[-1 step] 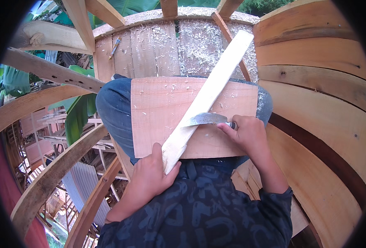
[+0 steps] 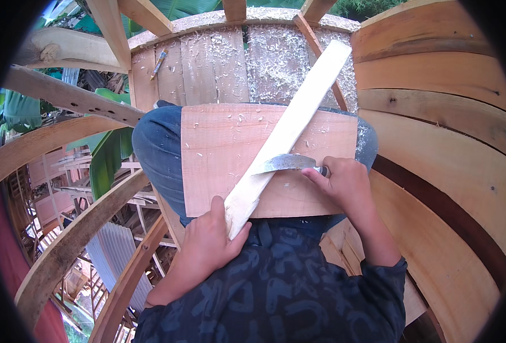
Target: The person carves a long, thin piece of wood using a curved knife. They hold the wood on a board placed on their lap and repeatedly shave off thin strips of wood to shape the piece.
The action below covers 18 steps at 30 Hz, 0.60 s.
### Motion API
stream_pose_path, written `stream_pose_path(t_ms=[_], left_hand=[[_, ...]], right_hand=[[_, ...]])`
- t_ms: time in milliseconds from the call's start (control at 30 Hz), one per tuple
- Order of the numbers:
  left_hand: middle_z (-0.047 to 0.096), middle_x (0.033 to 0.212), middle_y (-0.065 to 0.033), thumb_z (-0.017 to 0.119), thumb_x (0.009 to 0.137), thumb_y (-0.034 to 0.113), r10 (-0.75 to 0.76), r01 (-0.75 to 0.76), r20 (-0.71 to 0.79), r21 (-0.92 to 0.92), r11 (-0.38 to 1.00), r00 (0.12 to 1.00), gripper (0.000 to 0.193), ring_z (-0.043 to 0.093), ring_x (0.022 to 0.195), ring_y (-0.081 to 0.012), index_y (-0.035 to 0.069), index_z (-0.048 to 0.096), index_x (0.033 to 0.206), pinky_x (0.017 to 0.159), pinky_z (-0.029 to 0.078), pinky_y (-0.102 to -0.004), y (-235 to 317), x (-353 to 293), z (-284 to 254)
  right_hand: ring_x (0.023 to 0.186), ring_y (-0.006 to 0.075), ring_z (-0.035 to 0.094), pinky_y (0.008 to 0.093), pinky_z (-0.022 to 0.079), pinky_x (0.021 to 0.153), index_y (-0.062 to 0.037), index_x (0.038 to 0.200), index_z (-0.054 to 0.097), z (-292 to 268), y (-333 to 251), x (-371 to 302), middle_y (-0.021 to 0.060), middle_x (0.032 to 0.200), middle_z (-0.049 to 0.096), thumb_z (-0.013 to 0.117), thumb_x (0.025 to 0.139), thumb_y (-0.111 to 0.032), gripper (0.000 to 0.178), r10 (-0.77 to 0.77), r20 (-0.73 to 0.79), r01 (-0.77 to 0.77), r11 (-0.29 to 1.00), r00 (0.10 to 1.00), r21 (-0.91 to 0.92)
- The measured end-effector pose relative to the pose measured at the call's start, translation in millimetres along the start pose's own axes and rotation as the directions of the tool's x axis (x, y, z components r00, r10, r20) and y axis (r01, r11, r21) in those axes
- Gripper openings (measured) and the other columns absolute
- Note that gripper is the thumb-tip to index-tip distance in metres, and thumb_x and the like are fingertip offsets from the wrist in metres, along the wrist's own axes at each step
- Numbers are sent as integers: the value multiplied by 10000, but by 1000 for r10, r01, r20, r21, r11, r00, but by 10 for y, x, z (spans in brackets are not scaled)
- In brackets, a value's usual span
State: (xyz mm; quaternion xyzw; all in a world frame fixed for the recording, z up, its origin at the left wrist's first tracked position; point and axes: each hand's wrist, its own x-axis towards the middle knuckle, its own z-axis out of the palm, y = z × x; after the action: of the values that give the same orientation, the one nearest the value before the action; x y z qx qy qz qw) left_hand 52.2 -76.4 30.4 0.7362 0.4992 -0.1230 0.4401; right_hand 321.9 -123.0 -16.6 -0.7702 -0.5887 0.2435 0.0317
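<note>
A long pale strip of wood (image 2: pixel 301 111) runs slantwise from my waist up toward the far right. Its near end is in the grip of my left hand (image 2: pixel 210 240), thumb laid along one edge. My right hand (image 2: pixel 347 182) is closed round the dark handle of a knife with a curved blade (image 2: pixel 287 163). The blade lies across the strip's lower half, its tip over the left edge. Below both is a reddish flat board (image 2: pixel 219 151) on my lap, with a few curled shavings on it. The palm side of each hand is hidden.
Plank flooring (image 2: pixel 199 71) ahead is strewn with wood shavings (image 2: pixel 278 63). A pen-like stick (image 2: pixel 160 62) lies at the far left. A plank wall (image 2: pixel 436 74) rises on the right. Open wooden beams (image 2: pixel 73 94) stand on the left, with corrugated sheeting (image 2: pixel 115 257) beyond them.
</note>
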Motion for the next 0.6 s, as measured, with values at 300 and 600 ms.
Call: stream_pose_path(t_ms=[300,600], left_hand=[[610,704,-266,680,809,316,17,-16,-36,11,1000,999,466,627,641,-447,-31,419,980,568,507,-491,1,6,34],[618,700,-258,680,802,327,-7,7,18,5,1000,1000,482,637,645,-437,-31,417,989,575,511,-487,-57,-12,51]], right_hand=[[549,316,623,387,473,516,-10,657,650,-96,141,165,180,582,599,588,820,-628,642,73,-36,-76,993,997,-89],[579,371,606,432,475,556,14,656,629,-316,80,90,193,564,565,585,851,-574,621,116,12,-115,991,993,-63]])
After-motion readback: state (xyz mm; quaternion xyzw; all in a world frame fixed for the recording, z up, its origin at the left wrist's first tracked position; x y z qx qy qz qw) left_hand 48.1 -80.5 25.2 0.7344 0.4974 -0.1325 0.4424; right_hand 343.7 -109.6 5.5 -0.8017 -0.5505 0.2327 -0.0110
